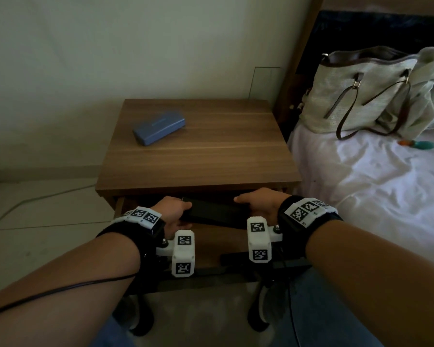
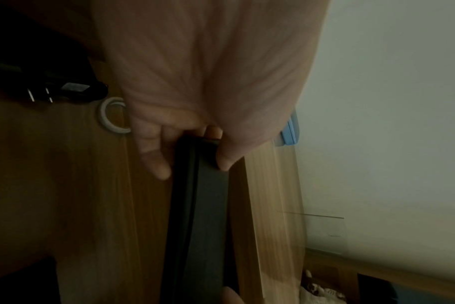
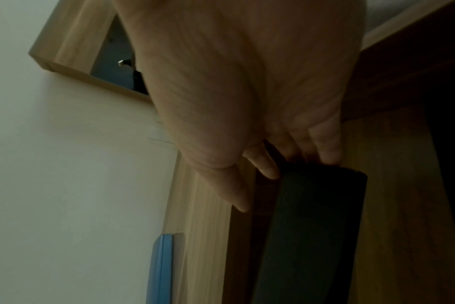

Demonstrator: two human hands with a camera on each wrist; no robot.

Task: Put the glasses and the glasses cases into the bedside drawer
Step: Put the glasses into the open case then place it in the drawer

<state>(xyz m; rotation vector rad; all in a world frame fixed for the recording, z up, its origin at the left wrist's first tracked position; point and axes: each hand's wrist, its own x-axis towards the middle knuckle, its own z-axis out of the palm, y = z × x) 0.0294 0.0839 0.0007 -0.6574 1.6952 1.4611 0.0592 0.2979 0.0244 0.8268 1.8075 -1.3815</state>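
- While both hands, left hand [image 1: 172,211] and right hand [image 1: 259,205], gripped the black glasses case [image 1: 214,212] ends over the open drawer [image 1: 119,205]
- best lowered level, flat
- blue glasses case [image 1: 159,127] waited on tabletop [image 1: 211,146]

The left hand [image 2: 208,82] fills the upper part of the view, palm toward the camera. Its fingers [image 2: 153,156] curl round one end of a long black case [image 2: 203,216], the thumb [image 2: 229,158] pressed on the opposite face. The case runs down the frame above the open wooden drawer [image 2: 78,185]. Inside the drawer lie a white ring [image 2: 105,119] and a black plug [image 2: 65,90]. A blue case [image 2: 290,133] shows at the tabletop [image 2: 273,195] edge, against a pale wall [image 2: 390,102].
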